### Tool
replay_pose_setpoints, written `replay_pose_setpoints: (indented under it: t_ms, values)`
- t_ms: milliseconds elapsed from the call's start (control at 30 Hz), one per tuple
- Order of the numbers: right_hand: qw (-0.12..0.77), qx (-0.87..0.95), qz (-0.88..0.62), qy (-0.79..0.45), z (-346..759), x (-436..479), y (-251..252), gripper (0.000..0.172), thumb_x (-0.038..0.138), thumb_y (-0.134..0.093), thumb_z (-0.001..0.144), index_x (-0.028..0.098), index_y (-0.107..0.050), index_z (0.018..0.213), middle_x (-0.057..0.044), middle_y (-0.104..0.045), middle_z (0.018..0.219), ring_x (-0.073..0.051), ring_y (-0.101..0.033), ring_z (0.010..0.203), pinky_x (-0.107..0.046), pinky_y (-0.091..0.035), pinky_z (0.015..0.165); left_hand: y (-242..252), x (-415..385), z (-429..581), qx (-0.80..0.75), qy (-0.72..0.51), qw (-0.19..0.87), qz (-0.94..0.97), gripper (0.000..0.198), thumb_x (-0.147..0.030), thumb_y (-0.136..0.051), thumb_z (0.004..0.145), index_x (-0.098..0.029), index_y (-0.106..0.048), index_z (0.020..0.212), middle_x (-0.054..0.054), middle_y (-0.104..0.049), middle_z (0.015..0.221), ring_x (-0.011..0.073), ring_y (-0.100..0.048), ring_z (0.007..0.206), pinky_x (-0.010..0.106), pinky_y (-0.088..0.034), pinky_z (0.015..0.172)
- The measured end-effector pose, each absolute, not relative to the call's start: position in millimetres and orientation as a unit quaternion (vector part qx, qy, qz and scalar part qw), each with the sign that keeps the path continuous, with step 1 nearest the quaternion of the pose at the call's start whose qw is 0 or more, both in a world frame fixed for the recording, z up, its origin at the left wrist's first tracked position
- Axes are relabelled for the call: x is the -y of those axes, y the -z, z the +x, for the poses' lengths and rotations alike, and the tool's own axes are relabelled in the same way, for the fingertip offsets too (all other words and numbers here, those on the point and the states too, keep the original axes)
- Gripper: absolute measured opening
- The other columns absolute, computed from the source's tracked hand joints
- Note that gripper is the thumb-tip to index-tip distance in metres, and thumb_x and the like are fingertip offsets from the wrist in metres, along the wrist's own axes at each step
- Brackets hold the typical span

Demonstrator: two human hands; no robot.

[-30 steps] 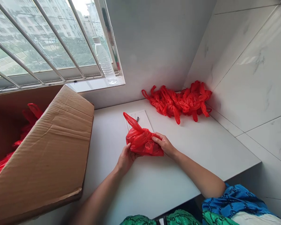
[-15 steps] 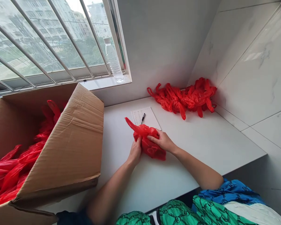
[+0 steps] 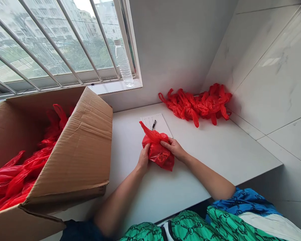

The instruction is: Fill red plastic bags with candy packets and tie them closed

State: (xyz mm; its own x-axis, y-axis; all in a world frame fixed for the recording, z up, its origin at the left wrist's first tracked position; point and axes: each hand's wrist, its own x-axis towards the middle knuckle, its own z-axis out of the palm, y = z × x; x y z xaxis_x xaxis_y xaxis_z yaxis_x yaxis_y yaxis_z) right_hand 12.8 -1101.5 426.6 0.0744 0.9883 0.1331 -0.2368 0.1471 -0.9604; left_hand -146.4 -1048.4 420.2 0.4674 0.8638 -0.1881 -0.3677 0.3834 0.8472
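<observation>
Between my hands is a red plastic bag (image 3: 160,155), bundled around contents I cannot make out, with dark print showing on its front. One twisted handle of it sticks up toward the upper left. My left hand (image 3: 143,157) grips the bag's left side, thumb on top. On the right side my right hand (image 3: 175,148) pinches it, with the thumb across the front and the other fingers partly hidden behind. Just beyond the bag lie a sheet of paper (image 3: 163,124) with writing and a black pen (image 3: 154,125).
A large open cardboard box (image 3: 75,157) at the left holds many red bags (image 3: 22,177). More red bags (image 3: 195,105) lie in a row on the white table (image 3: 210,154) against the back wall. A clear water bottle (image 3: 125,67) stands on the windowsill beside the barred window.
The bag has turned in my hands, so the printed front now faces me. Its handle stands more upright. Both hands still hold its sides.
</observation>
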Motion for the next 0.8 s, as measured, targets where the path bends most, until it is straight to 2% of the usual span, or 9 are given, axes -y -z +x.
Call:
replay_pose_setpoints:
  t_ms: [133,200,300,400,633,800]
  values:
    - [0.637,0.487,-0.511,-0.309,26,1103,-433,0.039,0.050,-0.064,0.087,0.024,-0.061,0.117,-0.005,-0.066,0.116,-0.021,-0.062,0.103,-0.037,-0.050,0.091,-424,1045,-149,-0.272,-0.417,0.794,0.349,0.038,-0.040,-0.064,0.084,-0.015,-0.068,0.113,0.009,-0.071,0.112,0.0270,-0.065,0.106,0.034,-0.053,0.086]
    - [0.643,0.499,-0.543,-0.207,33,1104,-434,0.031,0.048,-0.060,0.090,0.024,-0.064,0.108,-0.005,-0.064,0.110,-0.021,-0.061,0.102,-0.038,-0.048,0.093,-426,1043,-151,-0.247,-0.414,0.808,0.338,0.036,-0.035,-0.063,0.086,-0.016,-0.067,0.116,0.010,-0.070,0.115,0.0271,-0.064,0.107,0.034,-0.054,0.085]
    - [0.630,0.528,-0.558,-0.117,38,1105,-436,0.024,0.047,-0.058,0.091,0.024,-0.063,0.088,-0.004,-0.061,0.095,-0.021,-0.059,0.094,-0.038,-0.048,0.090,-426,1039,-154,-0.245,-0.412,0.814,0.329,0.032,-0.033,-0.058,0.090,-0.016,-0.067,0.114,0.009,-0.069,0.114,0.0249,-0.065,0.102,0.032,-0.055,0.081]
    - [0.611,0.557,-0.555,-0.092,37,1106,-437,0.024,0.047,-0.060,0.090,0.024,-0.061,0.084,-0.003,-0.058,0.090,-0.021,-0.058,0.090,-0.038,-0.048,0.086,-423,1035,-156,-0.247,-0.412,0.824,0.301,0.027,-0.031,-0.058,0.090,-0.017,-0.068,0.110,0.007,-0.070,0.109,0.0217,-0.066,0.097,0.030,-0.055,0.079]
    - [0.610,0.549,-0.561,-0.105,35,1105,-437,0.030,0.050,-0.058,0.091,0.024,-0.061,0.105,-0.007,-0.057,0.109,-0.023,-0.057,0.105,-0.039,-0.051,0.088,-422,1024,-161,-0.230,-0.396,0.864,0.210,0.023,-0.023,-0.051,0.093,-0.017,-0.068,0.108,0.005,-0.074,0.103,0.0178,-0.069,0.091,0.027,-0.056,0.081]
    - [0.636,0.504,-0.574,-0.113,36,1106,-439,0.029,0.049,-0.050,0.095,0.023,-0.062,0.093,-0.007,-0.057,0.105,-0.022,-0.058,0.103,-0.036,-0.053,0.083,-422,1020,-166,-0.192,-0.401,0.883,0.150,0.030,-0.023,-0.048,0.093,-0.018,-0.064,0.118,0.006,-0.074,0.108,0.0192,-0.070,0.096,0.029,-0.056,0.087]
